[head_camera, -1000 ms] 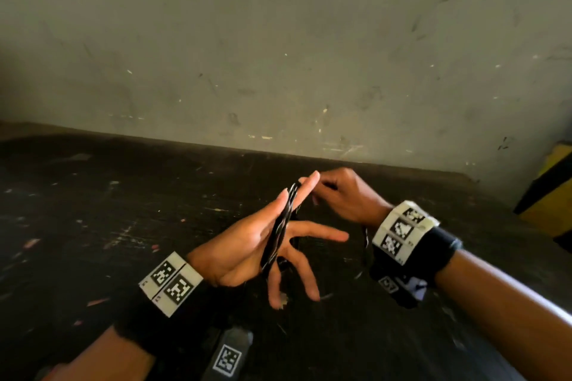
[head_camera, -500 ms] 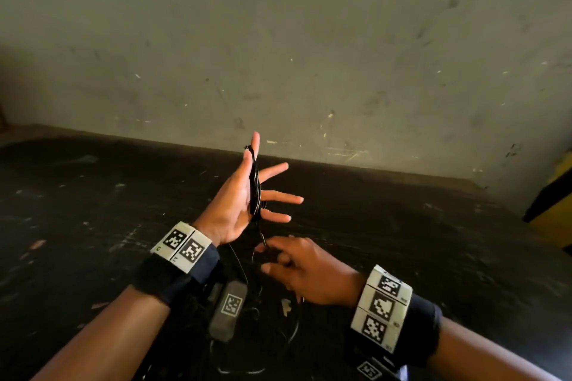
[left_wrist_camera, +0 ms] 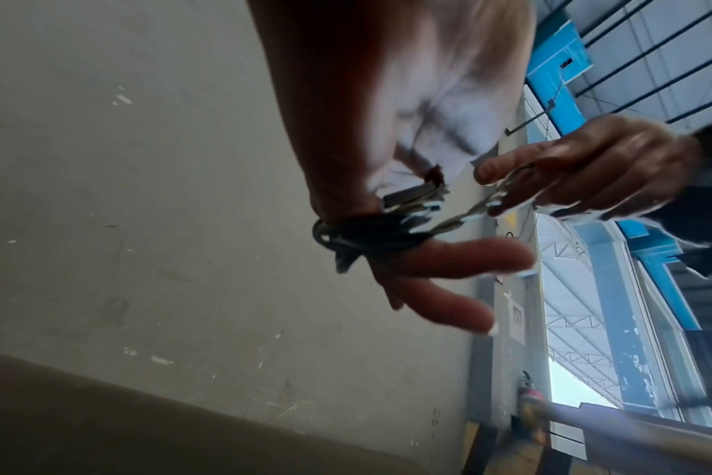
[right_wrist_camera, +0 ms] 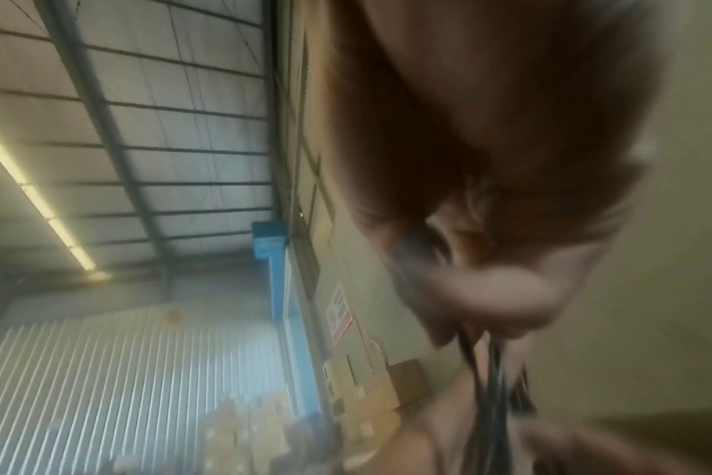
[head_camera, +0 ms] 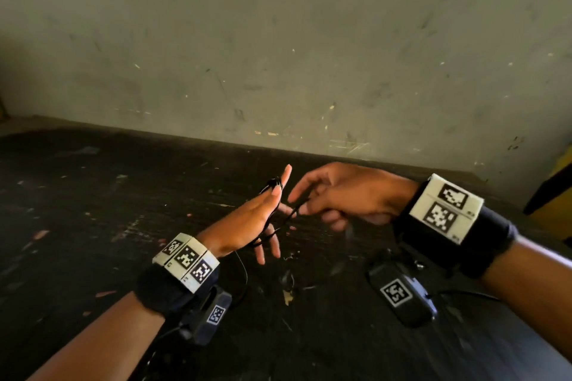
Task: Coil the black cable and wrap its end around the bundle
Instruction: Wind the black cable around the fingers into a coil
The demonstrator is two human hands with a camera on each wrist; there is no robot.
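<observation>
The thin black cable (head_camera: 268, 221) is wound in several loops around my left hand (head_camera: 244, 223), from the thumb tip down to the heel of the palm. That hand's fingers are straight and spread, held above the table. In the left wrist view the coil (left_wrist_camera: 366, 236) sits across the base of the fingers. My right hand (head_camera: 340, 198) is just right of the left fingertips and pinches a free strand (head_camera: 293, 213) that runs to the coil. The right wrist view is blurred, with the cable (right_wrist_camera: 494, 379) leaving the right hand (right_wrist_camera: 488, 128).
A dark, scuffed table (head_camera: 108, 195) lies under both hands, against a grey wall (head_camera: 278, 56). Slack cable (head_camera: 246, 269) hangs from the left hand toward the table. Small debris (head_camera: 288, 297) lies below the hands. A yellow and black object (head_camera: 554, 198) stands at the right edge.
My right hand rose from low near the table to beside the left fingertips, carrying the strand up. The left hand dropped a little and tilted forward.
</observation>
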